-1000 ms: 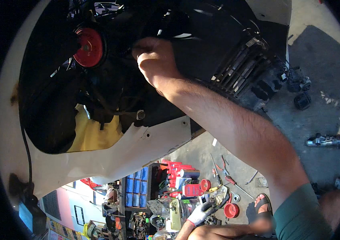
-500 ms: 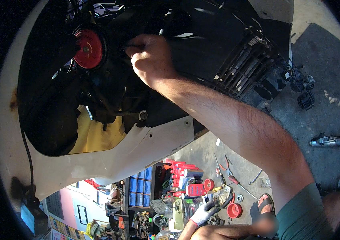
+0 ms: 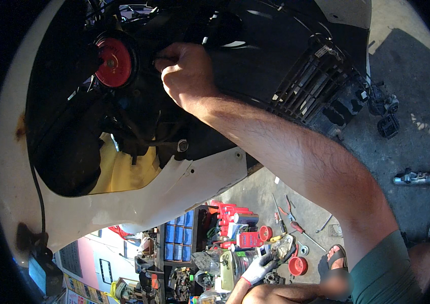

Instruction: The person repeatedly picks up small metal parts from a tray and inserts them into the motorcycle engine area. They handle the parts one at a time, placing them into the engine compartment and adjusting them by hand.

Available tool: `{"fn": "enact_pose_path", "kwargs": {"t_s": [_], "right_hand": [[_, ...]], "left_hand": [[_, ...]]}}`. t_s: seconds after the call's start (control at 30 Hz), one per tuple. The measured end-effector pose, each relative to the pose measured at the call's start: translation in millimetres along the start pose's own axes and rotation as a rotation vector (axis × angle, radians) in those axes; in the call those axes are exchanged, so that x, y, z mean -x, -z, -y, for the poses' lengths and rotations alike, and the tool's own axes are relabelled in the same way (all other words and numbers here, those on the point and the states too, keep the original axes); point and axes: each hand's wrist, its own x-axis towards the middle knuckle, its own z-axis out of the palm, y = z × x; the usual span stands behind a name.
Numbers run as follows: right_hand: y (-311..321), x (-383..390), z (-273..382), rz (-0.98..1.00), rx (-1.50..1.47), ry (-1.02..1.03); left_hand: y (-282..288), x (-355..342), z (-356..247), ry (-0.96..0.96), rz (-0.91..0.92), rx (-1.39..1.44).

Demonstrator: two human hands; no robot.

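— Down at the lower edge, whose gloved hand (image 3: 258, 268) is that?

— I can't tell whose. It sits among the clutter by a red cup (image 3: 296, 265), with screwdrivers and pliers (image 3: 288, 218) lying on the concrete floor (image 3: 417, 147) just beyond. Whether it grips anything I can't tell.

— And the bare arm?

— That's the right forearm (image 3: 296, 167), running from the green sleeve (image 3: 384, 273) up into the opened vehicle body. Its white panel edge (image 3: 184, 187) curves underneath, with a yellow piece (image 3: 124, 169) showing behind it.

— What's the right hand (image 3: 187, 73) doing?

— It's curled narrow, fingers bent in on something dark inside the black cavity; the piece itself is hidden by the knuckles. It sits just right of the round red horn (image 3: 113, 62), near but apart from it.

— Further out?

— A black grille (image 3: 316, 86) lies to the right of the wrist, loose black parts (image 3: 384, 109) lie on the floor beyond, and a metal cylinder part (image 3: 425, 177) rests well apart.
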Motion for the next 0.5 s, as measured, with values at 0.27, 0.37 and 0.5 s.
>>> {"fn": "enact_pose_path", "kwargs": {"t_s": [0.27,0.37,0.5], "right_hand": [[-4.8,1.0,-4.7,-0.025,0.02,0.038],[-6.4,1.1,-1.3,-0.028,0.048,0.041],[-7.2,0.7,-4.0,-0.029,0.033,0.063]], "left_hand": [[-2.4,-1.1,7.5,-0.004,-0.008,0.049],[-2.8,-0.9,15.2,-0.004,-0.012,0.058],[-1.2,1.1,4.6,-0.002,-0.009,0.03]]}}
